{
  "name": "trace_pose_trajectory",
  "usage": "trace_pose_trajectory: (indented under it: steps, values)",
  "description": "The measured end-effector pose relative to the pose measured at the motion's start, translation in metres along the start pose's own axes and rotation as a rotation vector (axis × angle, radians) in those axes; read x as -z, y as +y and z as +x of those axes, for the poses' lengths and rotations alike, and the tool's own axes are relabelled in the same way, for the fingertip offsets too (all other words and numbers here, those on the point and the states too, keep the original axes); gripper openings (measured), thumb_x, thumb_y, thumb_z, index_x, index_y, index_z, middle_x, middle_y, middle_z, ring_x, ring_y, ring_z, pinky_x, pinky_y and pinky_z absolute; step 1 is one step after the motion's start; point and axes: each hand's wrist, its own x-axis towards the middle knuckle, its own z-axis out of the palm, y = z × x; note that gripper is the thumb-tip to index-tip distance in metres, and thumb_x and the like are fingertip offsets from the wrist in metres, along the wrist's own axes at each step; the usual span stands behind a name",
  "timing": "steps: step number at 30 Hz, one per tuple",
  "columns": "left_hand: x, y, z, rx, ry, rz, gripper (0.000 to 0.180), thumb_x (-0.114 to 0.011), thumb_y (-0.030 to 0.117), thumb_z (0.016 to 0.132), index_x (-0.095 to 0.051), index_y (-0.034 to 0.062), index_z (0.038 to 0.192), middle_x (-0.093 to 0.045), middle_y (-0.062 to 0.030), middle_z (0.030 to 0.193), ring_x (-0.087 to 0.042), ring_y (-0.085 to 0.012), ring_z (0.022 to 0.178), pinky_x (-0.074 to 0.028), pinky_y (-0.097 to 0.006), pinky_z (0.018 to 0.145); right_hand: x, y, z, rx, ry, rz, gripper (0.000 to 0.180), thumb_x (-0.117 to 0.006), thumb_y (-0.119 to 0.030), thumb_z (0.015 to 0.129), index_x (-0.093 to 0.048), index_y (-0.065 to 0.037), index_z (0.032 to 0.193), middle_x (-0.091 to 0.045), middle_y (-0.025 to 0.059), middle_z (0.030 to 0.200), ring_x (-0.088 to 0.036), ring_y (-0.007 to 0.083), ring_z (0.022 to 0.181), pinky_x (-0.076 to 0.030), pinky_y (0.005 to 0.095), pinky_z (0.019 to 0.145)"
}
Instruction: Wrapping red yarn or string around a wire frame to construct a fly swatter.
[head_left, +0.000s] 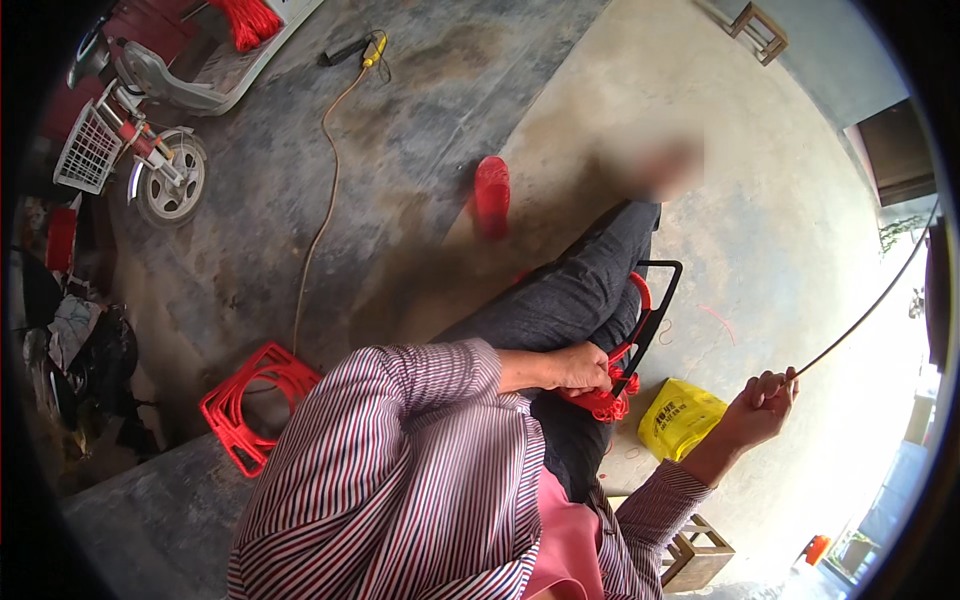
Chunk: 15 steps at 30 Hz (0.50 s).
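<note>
Across my lap lies a black angular frame (663,318) with red strips along it. Bunched red cord (613,402) hangs at its lower end. My left hand (583,368) is closed around the red part at that end; the fingers partly hide what lies inside the grip. Out to the right, my raised right hand (760,408) is closed on a long, thin dark strand (868,314). The strand runs from its fingertips up toward the upper right edge. Whether it is a cord or a rod I cannot tell.
A yellow bag (682,418) lies between my hands on the floor. A red plastic frame (262,400) stands at my left, near a cable leading to a yellow socket (375,50). A red slipper (492,197), a scooter (170,170) and wooden stools (697,553) surround me.
</note>
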Motion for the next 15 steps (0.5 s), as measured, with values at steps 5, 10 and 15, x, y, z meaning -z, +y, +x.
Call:
trace_pose_trajectory:
  steps: [5,10,15]
  values:
    - [0.002,-0.003,0.003,-0.018,-0.011,0.037,0.016,-0.064,0.012,0.076,-0.054,0.0004,0.078,-0.049,-0.0034,0.051,-0.044,-0.0107,0.038,-0.031,-0.027,0.035,-0.003,-0.002,-0.005,-0.025,-0.034,0.019,0.020,-0.043,-0.005,0.087,-0.052,0.003,0.103,-0.035,-0.0011,0.062,-0.027,0.0060,0.051,-0.020,0.0178,0.042]
    - [0.003,-0.005,0.006,-0.015,0.000,0.051,0.015,-0.065,0.012,0.076,-0.054,0.0011,0.077,-0.049,-0.0033,0.053,-0.044,-0.0106,0.039,-0.032,-0.026,0.035,-0.004,-0.005,-0.011,-0.013,-0.042,0.002,0.020,-0.042,-0.005,0.087,-0.052,0.002,0.103,-0.035,-0.0008,0.062,-0.027,0.0060,0.050,-0.021,0.0176,0.041]
    - [0.002,-0.002,0.004,0.006,0.000,0.042,0.015,-0.066,0.013,0.076,-0.054,0.0021,0.076,-0.049,-0.0021,0.053,-0.044,-0.0099,0.039,-0.033,-0.025,0.035,0.001,-0.006,-0.014,-0.018,-0.011,-0.006,0.020,-0.041,-0.005,0.087,-0.052,0.002,0.102,-0.035,-0.0010,0.061,-0.027,0.0059,0.050,-0.021,0.0174,0.041]
